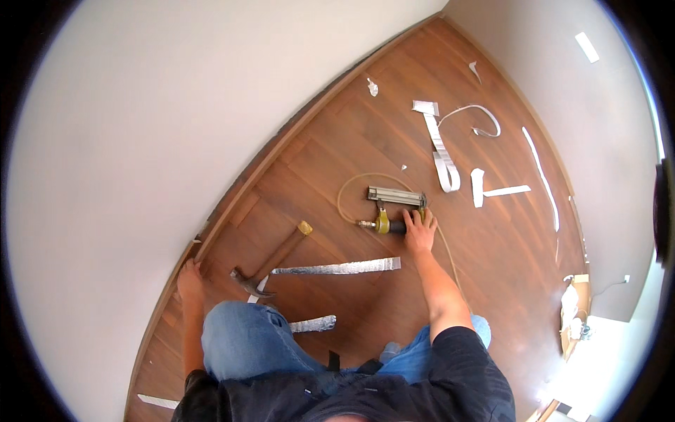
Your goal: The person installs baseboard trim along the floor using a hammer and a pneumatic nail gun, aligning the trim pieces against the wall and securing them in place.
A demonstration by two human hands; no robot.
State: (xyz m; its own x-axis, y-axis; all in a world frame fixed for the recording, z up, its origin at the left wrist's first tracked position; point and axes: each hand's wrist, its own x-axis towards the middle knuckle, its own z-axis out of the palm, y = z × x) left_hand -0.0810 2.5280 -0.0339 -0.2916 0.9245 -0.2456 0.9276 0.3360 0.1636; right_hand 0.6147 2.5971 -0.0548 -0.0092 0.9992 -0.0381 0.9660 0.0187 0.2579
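Head view, looking down on a person kneeling on a dark wood plank floor (337, 162) beside a pale wall (176, 105). Nearest the camera, the knees in blue jeans (246, 344) and a dark shirt fill the lower edge; a crumpled strip of silver foil tape (313, 324) lies just beside the left knee.

The left hand (188, 280) rests flat, fingers spread and holding nothing, against the brown baseboard (281, 144) where wall meets floor. A claw hammer (271, 261) with a wooden handle lies on the planks near this hand, its steel head toward the knees and its handle end pointing away. A longer strip of silver tape (337, 267) lies flat just beyond the hammer head, between the two arms.

The right hand (420, 231) reaches forward, its fingers closed over the grip of a pneumatic nail gun (394, 207) that lies on its side on the floor, well apart from the baseboard. A yellowish air hose (351, 190) loops from the tool's brass fitting and passes back beside the right forearm.

Farther off, white strips of backing paper (441, 155) lie scattered across the planks toward the far corner, some curled, some straight, with small white scraps (372, 86) close to the baseboard.
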